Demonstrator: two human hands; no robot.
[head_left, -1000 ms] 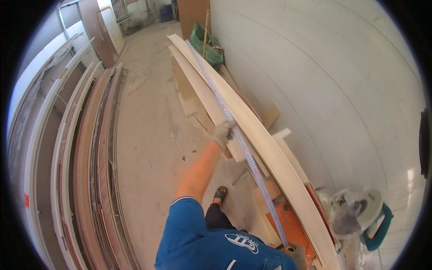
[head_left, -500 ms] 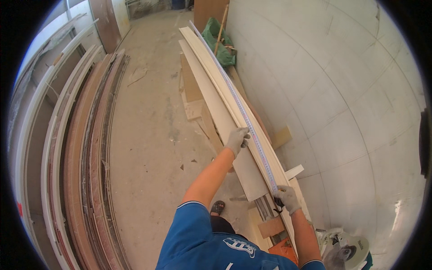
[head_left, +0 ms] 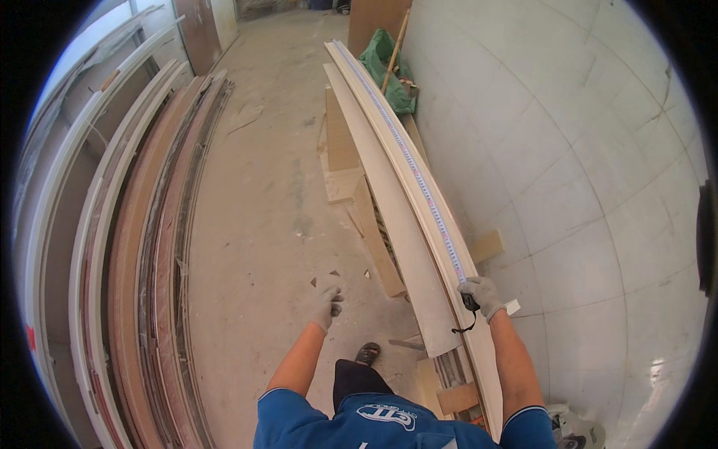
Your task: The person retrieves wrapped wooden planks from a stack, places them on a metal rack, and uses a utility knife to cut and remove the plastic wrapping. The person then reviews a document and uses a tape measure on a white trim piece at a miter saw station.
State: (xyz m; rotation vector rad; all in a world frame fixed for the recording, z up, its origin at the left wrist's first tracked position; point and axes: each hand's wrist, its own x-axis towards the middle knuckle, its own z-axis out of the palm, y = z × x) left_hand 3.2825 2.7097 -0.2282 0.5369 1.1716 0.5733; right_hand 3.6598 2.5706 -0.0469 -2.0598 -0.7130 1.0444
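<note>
My right hand (head_left: 485,296), in a grey work glove, is closed around the black case of a tape measure (head_left: 470,302). A dark wrist strap dangles from the case. From it the pale tape blade (head_left: 430,196) stretches far ahead along the top of a long cream moulding board (head_left: 458,224). Off to the left, over the floor, my gloved left hand (head_left: 326,305) hangs apart from the boards, its fingers loosely bent and holding nothing. A flat, pale board (head_left: 419,288) lies beside the moulding on its left.
Long brown and white boards (head_left: 127,247) are stacked along the left side. A green sack (head_left: 389,67) and a wooden stick (head_left: 396,49) lean near the far right wall (head_left: 568,194). Wood offcuts (head_left: 341,142) sit under the boards. A white machine (head_left: 576,430) stands at lower right.
My left hand has come off the boards and swung left and down over the floor. The right hand, still gripping the tape measure, sits slightly farther forward along the moulding. The view has shifted.
</note>
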